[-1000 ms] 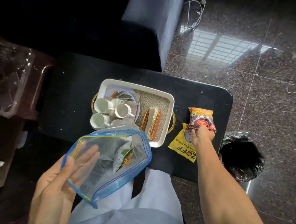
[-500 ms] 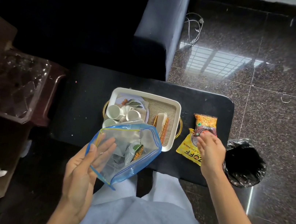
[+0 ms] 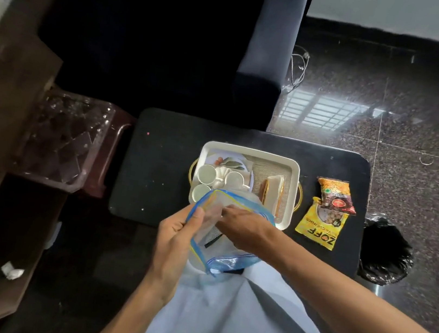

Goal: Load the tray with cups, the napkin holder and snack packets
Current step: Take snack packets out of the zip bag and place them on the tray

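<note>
The head view looks down on a small black table (image 3: 160, 174) with a cream tray (image 3: 295, 177) near its middle; three white cups (image 3: 206, 172) cluster at the tray's 9 o'clock side on a leaf-patterned plate (image 3: 227, 162), and the napkin holder (image 3: 273, 187), upright with white napkins in it, stands toward 3 o'clock on the woven liner; two snack packets lie on the table off the tray at its 3 o'clock, an orange-and-red packet (image 3: 335, 195) whose lower end overlaps a yellow packet (image 3: 320, 224); at the tray's 6 o'clock edge a clear zip bag (image 3: 227, 261) with a blue rim is held over the person's lap; the left hand (image 3: 176, 241) grips the bag's mouth at 9 o'clock, thumb pressed on the rim; the right hand (image 3: 243, 228) reaches into the open mouth from 3 o'clock, fingers buried in the plastic, so whether they pinch anything I cannot tell; a black bin bag (image 3: 384, 253) sits on the floor at the table's 4 o'clock; a clear plastic container (image 3: 65, 140) stands at 9 o'clock.
</note>
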{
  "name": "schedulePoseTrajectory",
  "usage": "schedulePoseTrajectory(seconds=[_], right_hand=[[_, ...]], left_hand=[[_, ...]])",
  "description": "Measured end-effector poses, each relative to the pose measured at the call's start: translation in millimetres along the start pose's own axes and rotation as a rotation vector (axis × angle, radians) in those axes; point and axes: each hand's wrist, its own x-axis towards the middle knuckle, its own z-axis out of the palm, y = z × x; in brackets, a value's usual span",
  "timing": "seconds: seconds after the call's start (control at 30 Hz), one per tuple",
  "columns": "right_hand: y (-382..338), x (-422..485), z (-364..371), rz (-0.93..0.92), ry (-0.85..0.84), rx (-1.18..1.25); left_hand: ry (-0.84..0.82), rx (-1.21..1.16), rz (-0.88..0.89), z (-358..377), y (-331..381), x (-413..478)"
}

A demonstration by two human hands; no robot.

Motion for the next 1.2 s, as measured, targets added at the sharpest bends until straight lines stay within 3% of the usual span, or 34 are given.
schedulePoseTrajectory(seconds=[0.2, 0.37, 0.6, 0.8, 1.0, 1.2], right_hand=[[-31, 58, 30, 0.01, -0.019, -0.21], [-52, 77, 20, 0.018, -0.034, -0.002], [-78, 49, -29, 0.038, 0.006, 0.047], [-71, -12, -74, 0.134, 0.169, 0.216], [-34, -83, -79, 0.208, 0.354, 0.694], [-1, -140, -38, 0.324, 0.739, 1.511]], left_hand=[[-0.038, -0.04, -0.016, -38, 12, 3], [0.014, 0.049, 0.002, -64, 11, 8], [0.118, 0.13, 0.062, -83, 12, 13], [0.127, 0.149, 0.042, -84, 10, 17], [0.153, 0.073, 0.0, -75, 7, 21], [0.158, 0.023, -0.02, -47, 7, 16]])
